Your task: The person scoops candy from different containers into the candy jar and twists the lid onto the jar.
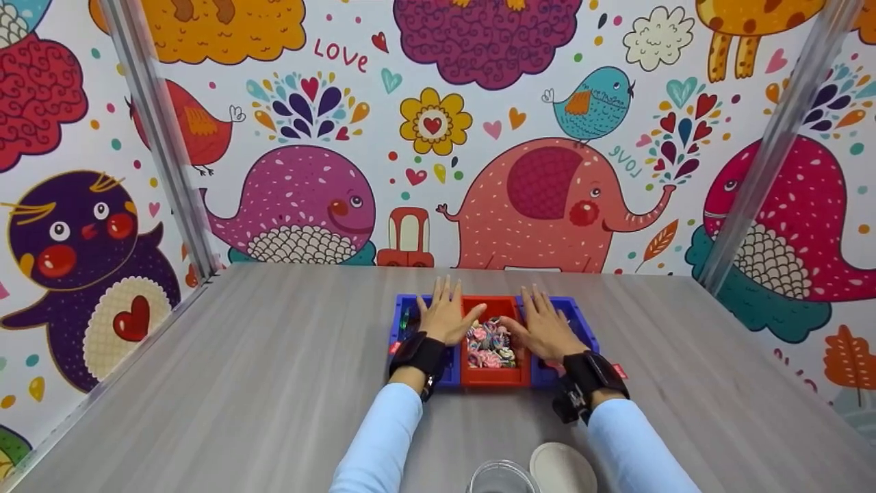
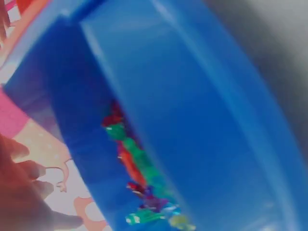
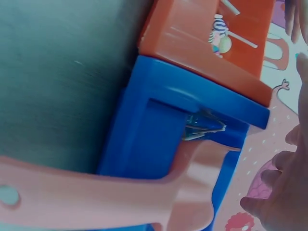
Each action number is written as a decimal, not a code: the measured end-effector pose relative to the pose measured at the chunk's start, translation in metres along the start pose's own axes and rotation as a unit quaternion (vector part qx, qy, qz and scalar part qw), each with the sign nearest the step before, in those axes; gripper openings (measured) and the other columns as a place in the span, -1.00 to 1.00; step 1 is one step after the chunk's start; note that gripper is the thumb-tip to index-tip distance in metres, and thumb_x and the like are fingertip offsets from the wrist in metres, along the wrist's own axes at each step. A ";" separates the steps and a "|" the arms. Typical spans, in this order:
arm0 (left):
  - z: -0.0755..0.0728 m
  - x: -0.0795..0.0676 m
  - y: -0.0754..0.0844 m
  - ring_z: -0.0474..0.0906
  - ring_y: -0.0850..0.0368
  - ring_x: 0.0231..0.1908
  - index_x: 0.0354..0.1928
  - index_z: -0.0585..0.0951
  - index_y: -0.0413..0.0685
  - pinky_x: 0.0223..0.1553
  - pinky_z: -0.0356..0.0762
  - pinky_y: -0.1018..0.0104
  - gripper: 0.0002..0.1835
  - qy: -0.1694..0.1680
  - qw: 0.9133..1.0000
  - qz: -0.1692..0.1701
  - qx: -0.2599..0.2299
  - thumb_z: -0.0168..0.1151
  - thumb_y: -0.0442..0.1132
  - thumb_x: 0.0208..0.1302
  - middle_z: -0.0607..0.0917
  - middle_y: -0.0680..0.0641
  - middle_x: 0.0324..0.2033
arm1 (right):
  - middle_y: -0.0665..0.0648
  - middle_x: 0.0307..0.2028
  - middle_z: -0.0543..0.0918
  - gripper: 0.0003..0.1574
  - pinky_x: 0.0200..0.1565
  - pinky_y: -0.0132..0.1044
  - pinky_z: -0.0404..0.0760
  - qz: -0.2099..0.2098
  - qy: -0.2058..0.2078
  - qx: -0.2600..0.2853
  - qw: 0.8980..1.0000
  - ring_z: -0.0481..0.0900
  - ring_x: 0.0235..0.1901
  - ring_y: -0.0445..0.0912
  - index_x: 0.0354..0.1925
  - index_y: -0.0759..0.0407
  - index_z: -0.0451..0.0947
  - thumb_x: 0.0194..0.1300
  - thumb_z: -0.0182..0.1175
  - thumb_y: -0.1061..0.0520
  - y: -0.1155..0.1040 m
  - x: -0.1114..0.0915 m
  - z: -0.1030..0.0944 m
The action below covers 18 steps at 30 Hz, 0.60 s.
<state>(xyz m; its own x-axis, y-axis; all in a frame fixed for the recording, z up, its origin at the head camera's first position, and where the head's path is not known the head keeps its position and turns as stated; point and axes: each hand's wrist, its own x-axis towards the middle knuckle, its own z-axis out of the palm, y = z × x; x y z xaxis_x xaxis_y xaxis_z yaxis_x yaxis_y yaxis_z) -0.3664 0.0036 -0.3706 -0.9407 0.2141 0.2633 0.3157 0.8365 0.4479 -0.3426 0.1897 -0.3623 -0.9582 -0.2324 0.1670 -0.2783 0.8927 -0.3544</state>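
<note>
My left hand (image 1: 443, 315), fingers straight and spread, is over the left blue bin (image 1: 402, 305) and the edge of the red bin (image 1: 496, 376). My right hand (image 1: 549, 330) is held flat in the same way above the right blue bin (image 1: 582, 327). Neither holds anything. Between them, small candy-like swirled pieces (image 1: 489, 346), some on white sticks, fill part of the red bin. Shiny coloured pieces (image 2: 144, 178) lie in the left blue bin in the left wrist view. A pink scoop (image 3: 96, 199) rests in the right blue bin, its handle jutting over the front edge.
A clear round container (image 1: 503, 479) stands at the table's near edge, with a pale round disc (image 1: 564, 469) beside it. The grey wood-grain table (image 1: 287, 370) ends at a wall (image 1: 424, 178) printed with cartoon animals; metal posts (image 1: 161, 137) rise at its corners.
</note>
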 end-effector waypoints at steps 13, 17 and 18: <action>-0.011 -0.019 0.013 0.55 -0.04 -0.22 -0.11 0.52 -0.36 -0.16 0.50 0.20 -0.71 0.068 0.977 0.176 -0.099 0.10 -0.29 0.18 0.60 -0.25 -0.18 | 0.39 0.31 -0.02 0.00 0.16 0.25 -0.03 -0.023 -0.013 0.030 0.999 -0.04 0.27 0.27 0.35 0.27 -0.11 0.22 -0.12 -0.34 -0.003 -0.022 -0.003; -0.015 -0.032 0.014 0.55 0.00 -0.25 -0.19 0.56 -0.32 -0.19 0.52 0.25 -0.79 0.040 0.971 0.198 -0.125 0.09 -0.31 0.20 0.62 -0.21 -0.24 | 0.39 0.27 0.09 -0.06 0.14 0.23 0.06 -0.049 -0.012 0.028 0.998 0.05 0.25 0.26 0.32 0.30 -0.02 0.23 -0.03 -0.25 -0.004 -0.034 -0.002; -0.016 -0.035 0.014 0.54 0.00 -0.22 -0.20 0.56 -0.31 -0.17 0.51 0.25 -0.80 0.032 0.971 0.200 -0.125 0.09 -0.32 0.20 0.62 -0.19 -0.23 | 0.39 0.26 0.12 -0.08 0.14 0.21 0.10 -0.056 -0.011 0.026 0.998 0.07 0.24 0.26 0.31 0.32 0.00 0.23 -0.01 -0.22 -0.004 -0.037 -0.001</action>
<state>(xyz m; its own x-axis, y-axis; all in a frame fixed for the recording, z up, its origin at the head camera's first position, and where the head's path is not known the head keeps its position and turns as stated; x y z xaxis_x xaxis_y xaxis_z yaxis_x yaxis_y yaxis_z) -0.3267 -0.0007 -0.3598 -0.7294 0.4577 0.5085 0.6822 0.5425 0.4902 -0.3061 0.1952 -0.3656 -0.9220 -0.3383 0.1881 -0.3860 0.8394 -0.3826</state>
